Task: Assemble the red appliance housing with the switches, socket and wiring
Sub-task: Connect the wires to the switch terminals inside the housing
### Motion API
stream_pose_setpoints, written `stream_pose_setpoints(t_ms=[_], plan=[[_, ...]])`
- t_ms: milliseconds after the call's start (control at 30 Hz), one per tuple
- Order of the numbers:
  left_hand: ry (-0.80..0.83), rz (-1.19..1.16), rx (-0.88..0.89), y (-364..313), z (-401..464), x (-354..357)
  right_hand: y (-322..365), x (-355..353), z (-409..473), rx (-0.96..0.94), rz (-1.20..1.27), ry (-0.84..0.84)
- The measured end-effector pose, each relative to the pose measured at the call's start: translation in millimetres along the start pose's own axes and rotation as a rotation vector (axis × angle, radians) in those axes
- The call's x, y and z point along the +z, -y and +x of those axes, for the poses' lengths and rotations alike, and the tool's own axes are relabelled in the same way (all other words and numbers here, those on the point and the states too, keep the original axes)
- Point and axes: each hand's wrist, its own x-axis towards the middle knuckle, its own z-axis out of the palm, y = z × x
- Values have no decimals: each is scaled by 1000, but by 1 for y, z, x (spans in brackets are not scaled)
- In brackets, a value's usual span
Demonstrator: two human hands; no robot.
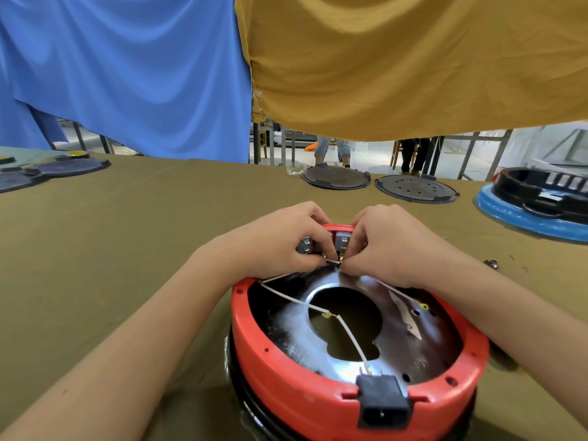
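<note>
The red appliance housing (270, 351) lies upside down on the table, with a shiny metal plate (296, 332) inside. A black socket (383, 405) sits in its near rim. White wires (299, 302) run across the plate from the socket toward the far rim. Two grey switches (342, 241) sit in the far rim. My left hand (280, 243) and my right hand (388, 246) meet there, each pinching the end of a white wire beside the switch terminals. My fingers hide part of the switches.
An olive cloth covers the table (143, 233). Dark round base plates (337, 177) (415, 188) lie at the far edge, more at the far left (68, 167). A black part on a blue ring (521, 214) stands at the right. Small hardware (491, 264) lies near my right forearm.
</note>
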Motion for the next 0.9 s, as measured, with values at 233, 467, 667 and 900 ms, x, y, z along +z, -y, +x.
stream_pose_setpoints(t_ms=[233, 467, 667, 900], plan=[[-94, -73, -14, 0, 1, 0, -5, -1, 2, -27, -12, -33], [-68, 55, -88, 4, 3, 3, -15, -9, 8, -81, -66, 64], [-55, 84, -97, 3, 7, 3, -18, 0, 9, -145, -50, 3], [-20, 129, -99, 1, 9, 2, -20, 3, 11, -170, -71, -52]])
